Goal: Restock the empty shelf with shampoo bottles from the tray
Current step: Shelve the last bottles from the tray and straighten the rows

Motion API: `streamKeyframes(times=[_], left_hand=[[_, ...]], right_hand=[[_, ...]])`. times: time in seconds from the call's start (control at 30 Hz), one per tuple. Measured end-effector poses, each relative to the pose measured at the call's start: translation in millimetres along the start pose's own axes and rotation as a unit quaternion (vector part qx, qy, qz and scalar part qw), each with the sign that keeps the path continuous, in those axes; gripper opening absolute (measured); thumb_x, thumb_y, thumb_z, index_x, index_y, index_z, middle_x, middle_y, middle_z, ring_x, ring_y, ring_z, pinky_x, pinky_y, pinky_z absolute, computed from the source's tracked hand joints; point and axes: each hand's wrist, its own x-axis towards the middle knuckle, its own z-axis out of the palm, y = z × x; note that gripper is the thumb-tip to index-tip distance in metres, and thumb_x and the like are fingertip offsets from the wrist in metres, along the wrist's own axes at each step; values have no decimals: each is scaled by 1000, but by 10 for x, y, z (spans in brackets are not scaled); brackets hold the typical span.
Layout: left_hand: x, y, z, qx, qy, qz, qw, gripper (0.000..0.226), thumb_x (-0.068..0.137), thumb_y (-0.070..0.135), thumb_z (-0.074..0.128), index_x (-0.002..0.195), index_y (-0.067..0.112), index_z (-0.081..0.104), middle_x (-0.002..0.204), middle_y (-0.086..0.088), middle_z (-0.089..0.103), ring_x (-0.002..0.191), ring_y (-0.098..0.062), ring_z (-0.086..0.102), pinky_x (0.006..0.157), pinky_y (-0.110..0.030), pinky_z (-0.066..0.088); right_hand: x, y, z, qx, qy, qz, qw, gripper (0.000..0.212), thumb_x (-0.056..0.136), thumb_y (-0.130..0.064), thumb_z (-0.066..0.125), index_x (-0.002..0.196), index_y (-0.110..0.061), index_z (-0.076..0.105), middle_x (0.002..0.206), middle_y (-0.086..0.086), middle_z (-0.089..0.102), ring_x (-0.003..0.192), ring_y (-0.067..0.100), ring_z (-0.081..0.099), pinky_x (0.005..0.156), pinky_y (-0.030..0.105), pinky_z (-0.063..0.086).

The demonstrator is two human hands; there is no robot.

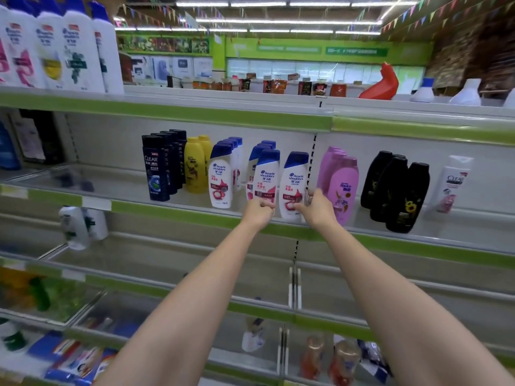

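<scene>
Two bare forearms stretch up from the bottom edge toward the middle shelf (195, 211). The left hand (259, 211), fingers curled, grips the base of a white Head & Shoulders bottle (266, 176). At its 3 o'clock, the right hand (316, 208) pinches the foot of a second Head & Shoulders bottle (294, 182). Both bottles stand upright on the shelf, just beside pink Rejoice bottles (344, 185).

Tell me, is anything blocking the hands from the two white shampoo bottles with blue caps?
No. The left hand already grips the bottom of one white bottle, and the right hand grips the bottle beside it. Both bottles stand on the shelf.
</scene>
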Motion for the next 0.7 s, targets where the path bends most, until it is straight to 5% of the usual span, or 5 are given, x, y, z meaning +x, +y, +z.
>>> streamKeyframes(times=[0.3, 0.7], left_hand=[[-410, -807, -274, 64, -58, -25, 996, 28, 88, 0, 48, 109, 4, 66, 120, -16, 64, 115, -32, 59, 100, -39, 47], [-1219, -2334, -346, 108, -158, -143, 971, 30, 92, 0, 46, 117, -6, 60, 123, -19, 60, 121, -31, 53, 87, -25, 41]], right_hand=[[-939, 109, 388, -135, -99, -4, 986, 57, 88, -29, 64, 133, -3, 41, 135, 16, 50, 124, 30, 49, 100, 31, 38], [-2102, 834, 1588, -157, -237, 90, 955, 47, 92, -19, 56, 133, -1, 40, 134, 20, 51, 122, 34, 49, 97, 36, 39]])
